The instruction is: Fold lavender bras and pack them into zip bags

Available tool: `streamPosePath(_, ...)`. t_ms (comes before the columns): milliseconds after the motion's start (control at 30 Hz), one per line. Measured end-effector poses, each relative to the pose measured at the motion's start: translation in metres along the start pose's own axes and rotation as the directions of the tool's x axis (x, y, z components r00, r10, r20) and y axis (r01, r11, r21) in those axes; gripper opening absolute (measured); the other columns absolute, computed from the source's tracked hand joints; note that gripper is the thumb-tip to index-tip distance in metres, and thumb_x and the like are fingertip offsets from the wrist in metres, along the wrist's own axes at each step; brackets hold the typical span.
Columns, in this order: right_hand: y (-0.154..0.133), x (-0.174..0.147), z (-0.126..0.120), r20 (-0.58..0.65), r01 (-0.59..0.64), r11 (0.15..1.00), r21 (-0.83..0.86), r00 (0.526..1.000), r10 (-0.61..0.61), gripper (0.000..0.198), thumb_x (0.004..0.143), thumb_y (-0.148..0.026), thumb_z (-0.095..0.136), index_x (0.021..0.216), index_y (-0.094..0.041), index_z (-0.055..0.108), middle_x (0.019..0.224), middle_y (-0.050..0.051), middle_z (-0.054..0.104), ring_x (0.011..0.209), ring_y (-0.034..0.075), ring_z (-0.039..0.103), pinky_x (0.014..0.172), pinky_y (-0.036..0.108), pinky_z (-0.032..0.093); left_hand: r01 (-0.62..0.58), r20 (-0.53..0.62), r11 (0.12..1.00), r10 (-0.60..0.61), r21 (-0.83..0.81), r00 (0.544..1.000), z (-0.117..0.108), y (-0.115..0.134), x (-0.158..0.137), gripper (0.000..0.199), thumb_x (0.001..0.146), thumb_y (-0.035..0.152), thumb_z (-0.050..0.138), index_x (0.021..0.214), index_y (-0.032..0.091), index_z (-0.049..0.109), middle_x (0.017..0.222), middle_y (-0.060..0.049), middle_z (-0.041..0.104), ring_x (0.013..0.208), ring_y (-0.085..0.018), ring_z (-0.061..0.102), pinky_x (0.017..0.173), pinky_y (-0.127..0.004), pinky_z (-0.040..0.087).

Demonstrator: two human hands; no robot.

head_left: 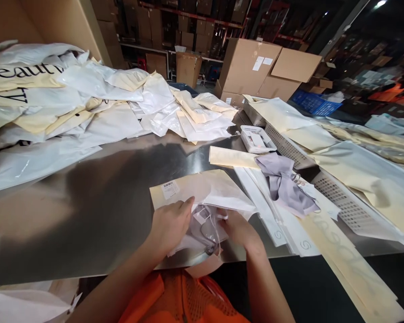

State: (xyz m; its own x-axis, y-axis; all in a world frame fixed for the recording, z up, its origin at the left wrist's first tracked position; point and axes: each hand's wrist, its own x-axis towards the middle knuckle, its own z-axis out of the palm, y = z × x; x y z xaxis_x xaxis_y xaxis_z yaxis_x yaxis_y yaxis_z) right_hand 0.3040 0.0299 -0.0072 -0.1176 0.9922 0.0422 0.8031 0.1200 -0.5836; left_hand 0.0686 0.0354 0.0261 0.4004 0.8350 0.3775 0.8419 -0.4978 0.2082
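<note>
A cream and white mailer with a barcode label lies at the near edge of the metal table, its mouth toward me. In the mouth sits a clear plastic bag with something lavender and a white tag inside. My left hand is closed on the mailer's left side, its thumb and forefinger near the lip. My right hand is closed at the right of the mouth, pinching the clear bag; its fingertips are partly hidden under the lip. A tan flap hangs below, over the table edge.
Lavender fabric pieces lie on flat mailers to the right. Beyond are a small white basket and perforated white bins with more mailers. A large mailer pile fills the back left; cardboard boxes stand behind.
</note>
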Motion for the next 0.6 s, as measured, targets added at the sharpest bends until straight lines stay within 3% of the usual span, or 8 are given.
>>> streamPosePath(67, -0.004, -0.023, -0.010, 0.034, -0.042, 0.999, -0.033, 0.998, 0.043, 0.025, 0.089, -0.023, 0.048, 0.098, -0.021, 0.071, 0.097, 0.009, 0.075, 0.092, 0.026, 0.069, 0.079, 0.034, 0.049, -0.034, -0.064, 0.999, 0.033, -0.013, 0.997, 0.001, -0.001, -0.001, 0.037, 0.099, 0.020, 0.035, 0.115, 0.019, 0.068, 0.065, 0.000, 0.065, 0.055, -0.014, 0.059, 0.048, -0.028, 0.030)
streamPosePath(133, -0.009, -0.048, -0.012, 0.078, -0.141, 0.987, -0.080, 0.986, 0.147, 0.033, 0.096, -0.035, 0.039, 0.089, -0.021, 0.068, 0.087, 0.009, 0.073, 0.082, 0.025, 0.069, 0.070, 0.033, 0.046, -0.059, -0.105, 0.998, 0.057, -0.016, 0.993, 0.000, 0.001, -0.001, 0.036, 0.099, 0.019, 0.036, 0.111, 0.019, 0.069, 0.061, 0.001, 0.063, 0.050, -0.013, 0.056, 0.046, -0.028, 0.028)
streamPosePath(233, -0.013, -0.085, 0.002, 0.138, -0.332, 0.933, -0.138, 0.926, 0.350, 0.042, 0.092, -0.055, 0.047, 0.069, -0.023, 0.059, 0.068, 0.006, 0.069, 0.063, 0.023, 0.064, 0.056, 0.030, 0.034, -0.100, -0.154, 0.995, 0.099, 0.000, 0.983, -0.004, 0.005, -0.003, 0.032, 0.098, 0.018, 0.039, 0.107, 0.019, 0.070, 0.057, 0.002, 0.061, 0.047, -0.012, 0.053, 0.045, -0.028, 0.028)
streamPosePath(300, -0.013, -0.103, 0.017, 0.169, -0.391, 0.912, -0.122, 0.897, 0.408, 0.035, 0.085, -0.057, 0.057, 0.075, -0.024, 0.060, 0.073, 0.004, 0.070, 0.065, 0.023, 0.065, 0.055, 0.028, 0.032, -0.151, -0.212, 0.988, 0.150, 0.012, 0.966, -0.005, 0.008, -0.005, 0.027, 0.097, 0.016, 0.044, 0.106, 0.018, 0.069, 0.056, 0.003, 0.060, 0.047, -0.012, 0.052, 0.046, -0.028, 0.029)
streamPosePath(400, -0.014, -0.114, 0.031, 0.205, -0.383, 0.923, -0.043, 0.901, 0.383, 0.024, 0.088, -0.046, 0.055, 0.085, -0.022, 0.059, 0.080, 0.003, 0.069, 0.069, 0.020, 0.064, 0.059, 0.027, 0.033, -0.216, -0.262, 0.976, 0.215, 0.027, 0.941, -0.005, 0.013, -0.006, 0.023, 0.096, 0.015, 0.048, 0.105, 0.017, 0.069, 0.055, 0.004, 0.058, 0.045, -0.011, 0.050, 0.045, -0.028, 0.029)
streamPosePath(533, -0.020, -0.104, 0.022, 0.293, -0.259, 0.952, 0.164, 0.934, 0.204, 0.030, 0.092, -0.041, 0.052, 0.071, -0.020, 0.053, 0.070, 0.000, 0.061, 0.065, 0.016, 0.055, 0.059, 0.026, 0.032, -0.248, -0.238, 0.968, 0.250, 0.036, 0.939, -0.005, 0.013, -0.006, 0.021, 0.095, 0.015, 0.049, 0.104, 0.017, 0.069, 0.055, 0.005, 0.057, 0.044, -0.012, 0.049, 0.045, -0.029, 0.030)
streamPosePath(600, -0.020, -0.091, 0.014, 0.360, -0.314, 0.850, 0.423, 0.919, 0.161, 0.033, 0.091, -0.048, 0.054, 0.075, -0.019, 0.056, 0.064, -0.002, 0.057, 0.055, 0.013, 0.050, 0.052, 0.024, 0.032, -0.265, -0.221, 0.964, 0.266, 0.036, 0.938, -0.005, 0.012, -0.007, 0.023, 0.096, 0.015, 0.048, 0.105, 0.016, 0.068, 0.055, 0.004, 0.057, 0.044, -0.013, 0.049, 0.043, -0.029, 0.029)
